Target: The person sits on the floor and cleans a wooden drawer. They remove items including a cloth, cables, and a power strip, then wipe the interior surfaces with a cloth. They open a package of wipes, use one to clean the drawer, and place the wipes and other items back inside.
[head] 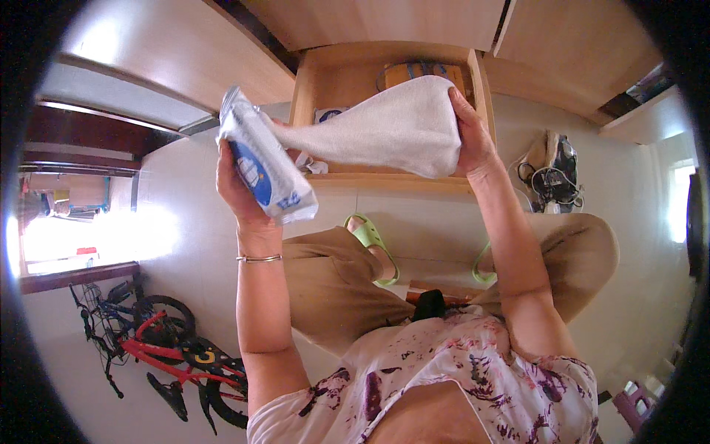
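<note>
A white cloth bag [388,127] is stretched between my hands above an open wooden drawer [388,182]. My right hand [474,133] grips its wide end, with the thumb on the near top corner. My left hand [241,188] holds a silvery plastic packet [266,161] with a blue oval and writing; the narrow end of the cloth runs behind the packet to the fingers of that hand, which are partly hidden. Inside the drawer lie an orange-brown item [424,76] with blue cords, a packet with a blue mark [331,115] and a small white thing [312,164].
Wooden cabinet fronts surround the drawer. Right of it, a dark object with tangled cables [554,175] lies on the tiled floor. My feet in green slippers [373,238] are below the drawer. A red bicycle [166,355] is at lower left, a purple plastic item [635,402] at lower right.
</note>
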### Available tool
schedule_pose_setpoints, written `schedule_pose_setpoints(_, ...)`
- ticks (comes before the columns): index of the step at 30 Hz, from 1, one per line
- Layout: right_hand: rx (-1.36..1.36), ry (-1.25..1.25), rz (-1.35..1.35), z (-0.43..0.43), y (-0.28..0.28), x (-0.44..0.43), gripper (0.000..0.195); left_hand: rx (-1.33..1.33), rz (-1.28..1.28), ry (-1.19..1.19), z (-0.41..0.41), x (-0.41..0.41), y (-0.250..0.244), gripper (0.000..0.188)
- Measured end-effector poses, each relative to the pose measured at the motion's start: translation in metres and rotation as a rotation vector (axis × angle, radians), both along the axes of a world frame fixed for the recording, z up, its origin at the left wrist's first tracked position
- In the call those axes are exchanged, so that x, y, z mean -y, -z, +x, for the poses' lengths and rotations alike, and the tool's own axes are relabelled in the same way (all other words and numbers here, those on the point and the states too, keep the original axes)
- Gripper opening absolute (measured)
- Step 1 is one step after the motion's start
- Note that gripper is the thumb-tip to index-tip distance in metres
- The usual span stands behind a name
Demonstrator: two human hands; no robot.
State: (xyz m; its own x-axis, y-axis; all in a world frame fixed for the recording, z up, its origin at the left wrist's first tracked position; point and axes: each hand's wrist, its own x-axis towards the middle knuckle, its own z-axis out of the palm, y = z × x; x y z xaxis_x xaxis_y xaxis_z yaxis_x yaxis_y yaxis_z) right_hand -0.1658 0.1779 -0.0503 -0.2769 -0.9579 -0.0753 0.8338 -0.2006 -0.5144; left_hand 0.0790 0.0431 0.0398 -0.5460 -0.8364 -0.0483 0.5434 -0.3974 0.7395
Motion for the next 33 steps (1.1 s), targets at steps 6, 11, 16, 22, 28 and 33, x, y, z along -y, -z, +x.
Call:
schedule_pose_setpoints(6,0.034,-0.002,-0.025,0.001,-0.009,-0.009,0.047,-0.410,-0.216,0.475,-0.007,0.008,0.009,0.055)
schedule_pose_setpoints(11,0.081,0.030,-0.033,0.001,-0.030,-0.017,0.046,-0.193,-0.186,0.270,-0.009,-0.007,-0.004,0.050)
schedule_pose_setpoints(16,-0.125,0.200,0.056,-0.011,-0.060,-0.020,0.042,0.375,-0.265,0.058,-0.015,-0.011,-0.010,0.050)
schedule_pose_setpoints(22,-1.144,0.313,0.141,0.015,-0.104,0.004,0.031,0.918,-0.442,0.286,-0.048,-0.028,0.022,0.030)
schedule_pose_setpoints(28,-1.946,0.147,-0.485,0.140,-0.107,0.003,0.034,0.668,-0.408,0.245,-0.038,-0.032,0.036,0.029)
schedule_pose_setpoints(33,-1.883,0.318,-0.502,0.179,-0.071,-0.015,0.040,0.514,-0.337,0.191,-0.030,-0.026,0.035,0.029)
